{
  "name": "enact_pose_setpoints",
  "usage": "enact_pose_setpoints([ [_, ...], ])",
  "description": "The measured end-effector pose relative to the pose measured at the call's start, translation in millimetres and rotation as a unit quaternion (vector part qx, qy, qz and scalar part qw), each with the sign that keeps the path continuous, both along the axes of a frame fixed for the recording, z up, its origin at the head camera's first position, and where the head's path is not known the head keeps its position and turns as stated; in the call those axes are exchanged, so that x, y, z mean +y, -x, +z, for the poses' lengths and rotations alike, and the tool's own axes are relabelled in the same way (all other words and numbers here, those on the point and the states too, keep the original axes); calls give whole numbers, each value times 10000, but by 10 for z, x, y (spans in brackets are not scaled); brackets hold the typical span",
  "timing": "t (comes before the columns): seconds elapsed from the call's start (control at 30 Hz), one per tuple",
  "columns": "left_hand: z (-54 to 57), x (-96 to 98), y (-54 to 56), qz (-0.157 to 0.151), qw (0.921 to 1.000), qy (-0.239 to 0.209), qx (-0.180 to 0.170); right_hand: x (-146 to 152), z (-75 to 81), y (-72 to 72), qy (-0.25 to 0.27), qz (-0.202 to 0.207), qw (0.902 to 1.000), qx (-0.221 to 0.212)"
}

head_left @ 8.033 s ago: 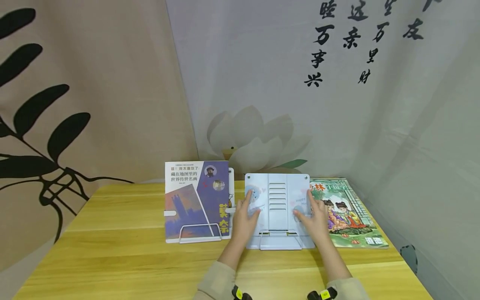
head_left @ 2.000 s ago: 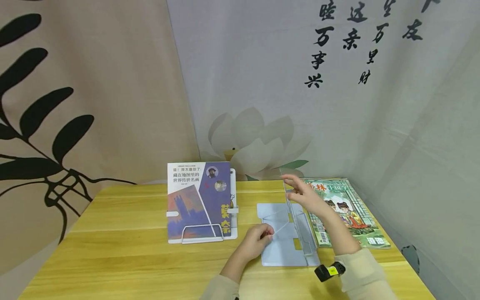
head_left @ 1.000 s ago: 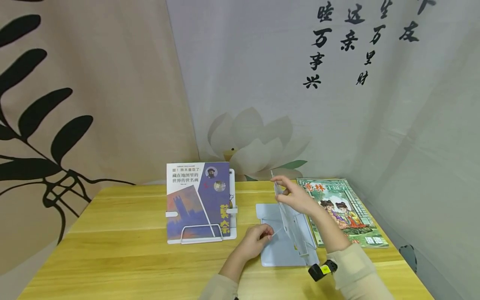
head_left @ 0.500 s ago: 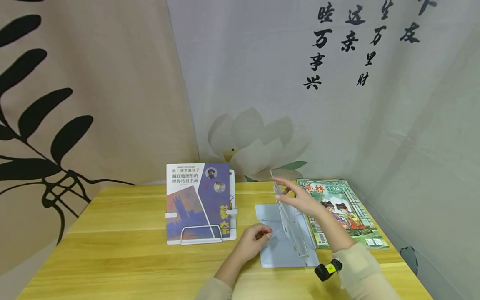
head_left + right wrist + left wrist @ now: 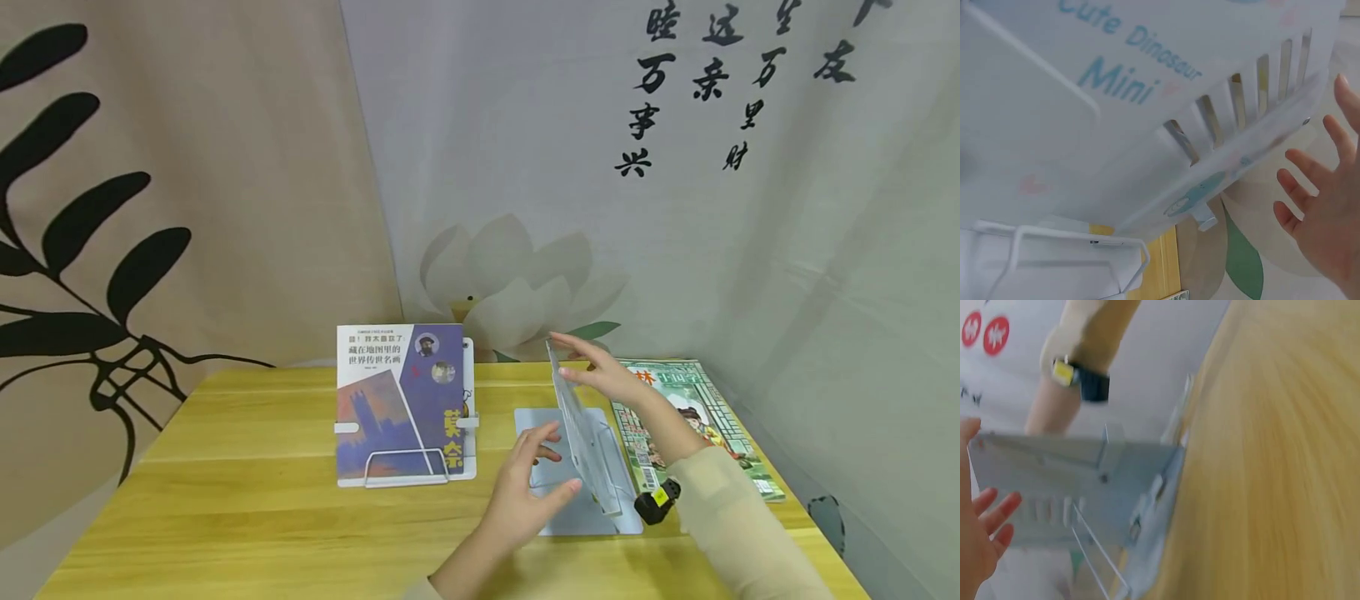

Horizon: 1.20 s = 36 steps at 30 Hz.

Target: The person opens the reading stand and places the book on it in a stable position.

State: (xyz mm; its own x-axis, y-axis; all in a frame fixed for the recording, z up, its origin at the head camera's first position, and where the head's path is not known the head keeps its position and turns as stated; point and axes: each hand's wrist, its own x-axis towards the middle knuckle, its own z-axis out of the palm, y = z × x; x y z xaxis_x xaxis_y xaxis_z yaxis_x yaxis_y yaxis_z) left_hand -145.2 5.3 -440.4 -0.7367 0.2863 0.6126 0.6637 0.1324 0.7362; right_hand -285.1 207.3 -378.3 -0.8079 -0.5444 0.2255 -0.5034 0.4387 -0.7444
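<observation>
A pale blue metal book stand [image 5: 581, 450] stands with its slotted panel [image 5: 1147, 156] tilted up from the base plate [image 5: 555, 525] on the table. In the left wrist view, a thin wire prop [image 5: 1094, 547] runs between the panel's slots and the base. My left hand [image 5: 525, 487] is at the stand's left side, fingers spread, holding nothing. My right hand [image 5: 607, 379] is by the panel's upper edge; in the right wrist view its fingers [image 5: 1307, 165] are extended and look apart from the panel. A wire page holder [image 5: 1079, 234] sits low on its front.
Left on the wooden table [image 5: 247, 467], a purple and white book [image 5: 397, 408] rests on another stand with a white wire holder [image 5: 405, 467]. A green illustrated magazine [image 5: 697, 400] lies at the right, partly covered by my right arm. A printed curtain [image 5: 487, 167] hangs behind.
From lying face up, the stand was turned and its panel raised. My left hand, which pinched the wire prop, has let go and spread its fingers. My right hand's fingers have loosened by the panel's edge.
</observation>
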Motion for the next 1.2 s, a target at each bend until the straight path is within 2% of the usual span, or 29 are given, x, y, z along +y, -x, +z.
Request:
enact_pose_setpoints([
  [0.07, 55, 51, -38, 64, 9992, 47, 384, -1, -13, 23, -24, 85, 9999, -49],
  [0.13, 92, 97, -66, 191, 9980, 129, 586, -25, 15, -4, -36, 136, 9999, -87],
  [0.3, 105, 160, -87, 618, 9963, 243, 548, -47, -10, -6, -130, 13, 9999, -113],
  [0.47, 100, 148, -73, 889, 9917, 399, 834, -44, -71, 46, -140, -165, 9996, -194],
  [0.73, 106, -6, -6, 1098, 9885, 391, 964, -9, -96, 24, -106, -683, 9975, -142],
  [0.9, 101, -136, 33, 1230, 9846, 614, 1079, 28, -120, -1, -195, -884, 9959, -85],
  [1.2, 152, -332, 80, 1270, 9818, 797, 1162, 101, -198, -68, -50, -1194, 9923, 314],
])
